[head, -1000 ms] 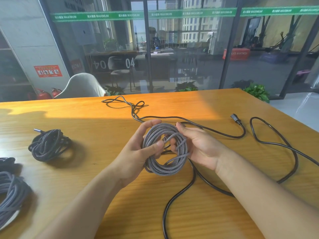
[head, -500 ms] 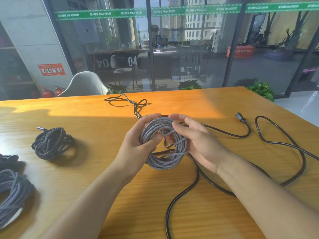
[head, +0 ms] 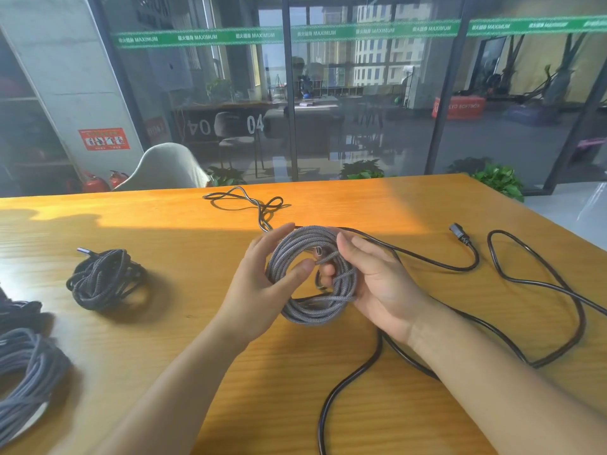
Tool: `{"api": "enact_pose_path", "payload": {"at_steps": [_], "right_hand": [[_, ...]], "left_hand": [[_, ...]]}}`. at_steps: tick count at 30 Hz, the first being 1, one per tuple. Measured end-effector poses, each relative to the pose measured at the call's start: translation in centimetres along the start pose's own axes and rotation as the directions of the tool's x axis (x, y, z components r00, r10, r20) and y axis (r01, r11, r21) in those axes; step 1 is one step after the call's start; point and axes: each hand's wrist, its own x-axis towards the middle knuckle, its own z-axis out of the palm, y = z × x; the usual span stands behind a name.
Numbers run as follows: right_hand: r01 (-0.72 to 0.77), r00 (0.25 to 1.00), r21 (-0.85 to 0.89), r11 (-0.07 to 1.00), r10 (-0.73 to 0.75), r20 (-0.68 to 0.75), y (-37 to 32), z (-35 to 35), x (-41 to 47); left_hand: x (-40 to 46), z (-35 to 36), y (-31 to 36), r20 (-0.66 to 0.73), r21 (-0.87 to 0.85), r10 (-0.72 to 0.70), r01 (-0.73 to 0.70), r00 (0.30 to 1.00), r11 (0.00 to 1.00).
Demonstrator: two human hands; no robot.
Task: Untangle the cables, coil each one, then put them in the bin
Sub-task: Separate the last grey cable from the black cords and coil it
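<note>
A wooden table [head: 377, 405] carries a loose black cable [head: 542, 284] and a dark coiled cable [head: 101, 280]. Above its centre, the left hand [head: 262, 287] and right hand [head: 377, 280] both grip the grey braided coil [head: 312, 310], close together on opposite sides.

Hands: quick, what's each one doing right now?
Left hand: grips the left side of the grey coil.
Right hand: holds the coil's right side, fingers curled round the strands.
</note>
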Motion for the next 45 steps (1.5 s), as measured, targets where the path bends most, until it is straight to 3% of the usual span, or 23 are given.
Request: {"api": "enact_pose_path", "payload": {"at_steps": [4,12,20,28,31,34,36,45], "right_hand": [[0.030,0.997,-0.019,0.999,-0.031,-0.070,0.0,-0.4,0.0],[0.104,0.946,-0.298,0.949,-0.187,-0.266,1.2,-0.2,0.9],[0.074,0.959,-0.339,0.938,-0.161,-0.235,1.3,-0.3,1.1],[0.065,0.974,-0.418,0.906,-0.149,-0.172,1.5,-0.4,1.0],[0.066,0.980,-0.335,0.940,-0.124,-0.156,1.3,-0.4,0.8],[0.018,0.991,-0.031,0.999,-0.022,-0.132,0.9,-0.8,0.9],[-0.022,0.995,0.055,0.998,0.027,-0.094,0.7,-1.1,1.0],[-0.037,0.999,0.034,0.999,0.038,-0.022,0.7,-1.6,1.4]], "left_hand": [[-0.1,0.3,0.2,0.130,-0.064,-0.101,0.110,0.986,0.992],[-0.1,1.4,0.7,0.093,-0.241,-0.212,0.229,0.973,0.943],[-0.2,1.6,0.7,0.070,-0.516,-0.239,0.240,0.969,0.822],[-0.1,1.3,0.7,-0.027,-0.551,-0.246,0.191,0.969,0.812],[-0.2,1.4,0.4,-0.080,-0.533,-0.257,0.176,0.963,0.828],[-0.2,1.7,0.6,-0.059,-0.513,-0.252,0.187,0.966,0.838],[-0.2,1.8,0.7,-0.023,-0.539,-0.254,0.202,0.967,0.818],[0.0,1.1,1.2,0.082,-0.685,-0.264,0.247,0.961,0.685]]}}
